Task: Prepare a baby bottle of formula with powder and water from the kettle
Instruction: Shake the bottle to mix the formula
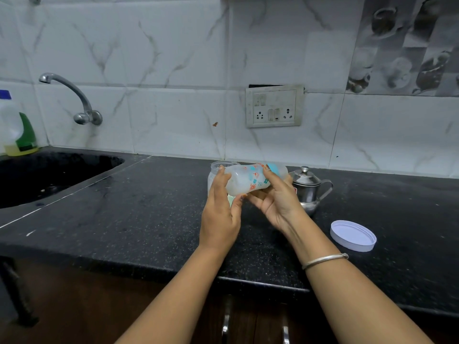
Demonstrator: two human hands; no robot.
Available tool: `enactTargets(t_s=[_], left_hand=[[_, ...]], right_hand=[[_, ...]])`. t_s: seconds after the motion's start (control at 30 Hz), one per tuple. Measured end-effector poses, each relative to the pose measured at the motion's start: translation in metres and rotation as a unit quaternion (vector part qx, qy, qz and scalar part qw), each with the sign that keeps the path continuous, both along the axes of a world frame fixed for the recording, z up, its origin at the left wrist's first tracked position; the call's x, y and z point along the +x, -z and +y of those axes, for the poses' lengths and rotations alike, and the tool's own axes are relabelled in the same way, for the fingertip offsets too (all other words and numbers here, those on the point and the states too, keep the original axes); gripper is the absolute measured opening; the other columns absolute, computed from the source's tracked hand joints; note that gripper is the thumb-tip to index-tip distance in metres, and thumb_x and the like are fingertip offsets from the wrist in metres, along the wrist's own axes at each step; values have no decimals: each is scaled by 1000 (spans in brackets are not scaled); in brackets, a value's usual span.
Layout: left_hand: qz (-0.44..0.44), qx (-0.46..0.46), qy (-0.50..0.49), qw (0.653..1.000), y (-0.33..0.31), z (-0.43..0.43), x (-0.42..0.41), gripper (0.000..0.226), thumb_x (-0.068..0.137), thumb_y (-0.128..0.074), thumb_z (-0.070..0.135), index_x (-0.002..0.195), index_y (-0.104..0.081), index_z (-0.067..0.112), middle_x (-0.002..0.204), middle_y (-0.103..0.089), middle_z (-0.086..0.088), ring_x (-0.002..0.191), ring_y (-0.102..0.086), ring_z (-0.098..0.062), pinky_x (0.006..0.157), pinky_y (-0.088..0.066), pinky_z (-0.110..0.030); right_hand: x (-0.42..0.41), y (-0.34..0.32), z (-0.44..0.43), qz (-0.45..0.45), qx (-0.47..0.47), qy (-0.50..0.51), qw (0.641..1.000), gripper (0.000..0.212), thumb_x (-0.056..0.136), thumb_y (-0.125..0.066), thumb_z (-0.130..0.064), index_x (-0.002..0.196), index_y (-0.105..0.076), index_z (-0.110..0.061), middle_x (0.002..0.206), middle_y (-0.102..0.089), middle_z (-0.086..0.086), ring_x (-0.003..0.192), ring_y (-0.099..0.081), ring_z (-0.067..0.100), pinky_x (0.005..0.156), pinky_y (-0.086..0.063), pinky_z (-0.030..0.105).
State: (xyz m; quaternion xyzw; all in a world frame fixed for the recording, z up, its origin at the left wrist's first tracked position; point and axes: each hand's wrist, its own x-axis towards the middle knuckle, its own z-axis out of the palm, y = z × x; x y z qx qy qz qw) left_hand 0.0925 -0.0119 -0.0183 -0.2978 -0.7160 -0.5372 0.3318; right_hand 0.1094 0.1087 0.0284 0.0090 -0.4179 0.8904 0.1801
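Both hands grip baby bottle [248, 180], held sideways over worktop [149, 207]: left hand [219, 219] pinches base, right hand [275, 202] curls round blue-collar end. Contents milky, so powder and water likely in; mixing left. Open jar [218, 166] at 12, kettle [308, 189] at 2, lid [352, 235] at 4.

A single wide-angle view from the person's head looks forward and down, centred on the bottle [248, 180] held close above the bench [149, 207]. Both forearms [178, 294] enter from 6 o'clock. The wall [173, 45] fills 12 o'clock, the sink [49, 175] sits at 9 and the socket [274, 106] at 1.
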Motion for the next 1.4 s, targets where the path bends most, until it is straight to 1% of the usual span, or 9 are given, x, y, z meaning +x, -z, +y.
enactTargets(t_s=[0.2, 0.33, 0.5, 0.67, 0.8, 0.93, 1.13, 1.3, 1.4], left_hand=[[-51, -30, -4, 998, 0, -1, 0, 55, 89, -59, 20, 136, -30, 15, 135, -49, -6, 117, -53, -25, 89, -49, -43], [-78, -60, -13, 995, 1, 0, -2, 60, 87, -61, 21, 136, -27, 17, 128, -54, -6, 110, -57, -26, 84, -50, -44], [-104, -86, -22, 991, 3, 0, -5, 58, 87, -61, 22, 134, -29, 15, 118, -59, -9, 98, -60, -29, 78, -51, -43], [-82, -65, -21, 994, 1, 1, -4, 56, 87, -61, 19, 133, -31, 14, 124, -55, -7, 105, -58, -26, 81, -50, -44], [-50, -21, 0, 999, 0, -1, 1, 53, 88, -59, 18, 134, -32, 15, 126, -54, -7, 111, -56, -23, 83, -52, -46], [-9, -23, 2, 1000, -1, -1, 4, 59, 89, -51, 27, 140, -21, 29, 140, -46, -3, 120, -52, -20, 91, -50, -41], [-3, -58, 20, 998, -2, 0, 6, 67, 89, -50, 30, 147, -15, 26, 144, -41, -1, 124, -49, -20, 93, -47, -37], [-52, -76, 22, 996, 1, 0, 3, 79, 87, -61, 28, 148, -10, 24, 143, -42, -2, 125, -47, -19, 95, -46, -37], [-81, -104, 18, 991, 4, 1, -2, 78, 86, -60, 33, 146, -10, 25, 135, -50, -5, 118, -53, -23, 90, -49, -43]], right_hand=[[-1, 2, 3, 43, 103, 105, 988, 69, 89, -60, -7, 141, -19, -28, 120, -56, 11, 94, -65, 25, 65, -59, 41], [-1, 7, 2, 102, 229, 204, 946, 86, 82, -68, -7, 139, -13, -41, 138, -44, 14, 119, -55, 25, 94, -51, 48], [2, 9, -4, 142, 326, 235, 905, 82, 80, -70, -2, 133, -23, -43, 127, -52, 10, 106, -63, 13, 87, -54, 28], [-2, 6, 1, 108, 218, 186, 952, 76, 85, -64, -6, 135, -19, -41, 133, -51, 15, 115, -58, 26, 91, -52, 48], [-3, 5, 4, 44, 106, 116, 987, 49, 93, -55, -12, 133, -29, -22, 119, -57, 13, 95, -65, 28, 63, -58, 38], [-3, 4, 3, 19, 21, 38, 999, 18, 96, -50, -18, 113, -44, -17, 114, -59, 16, 87, -65, 28, 59, -58, 37], [-3, 3, 6, 15, -5, 26, 1000, 19, 97, -48, -20, 115, -49, -15, 103, -63, 13, 75, -69, 23, 60, -59, 35], [-4, 4, 6, 35, 116, 170, 978, 60, 92, -57, -18, 141, -23, -22, 122, -57, 11, 105, -63, 30, 74, -58, 43], [0, 9, 4, 103, 304, 290, 902, 85, 84, -68, -26, 144, -10, -38, 125, -55, 8, 107, -63, 17, 90, -53, 40]])
